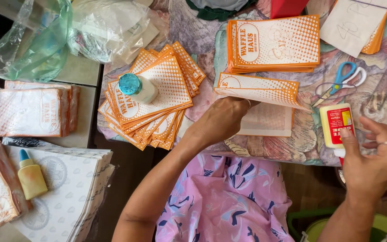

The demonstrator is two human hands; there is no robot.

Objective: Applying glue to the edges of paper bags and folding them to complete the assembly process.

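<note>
My left hand (220,118) is closed on the edge of an orange-and-white paper bag (265,92) that lies folded over a flat bag sheet (269,121) on the patterned table. My right hand (372,157) hovers at the table's right edge, fingers apart, its thumb touching a yellow glue bottle with a red label (335,123) lying on the table.
A fanned pile of the same bags (166,103) lies left of my hand with a white bottle with a blue cap (137,87) on it. A neat stack (274,42) sits behind. Blue-handled scissors (341,80), wrapped bag bundles (27,112), a small yellow bottle (31,177).
</note>
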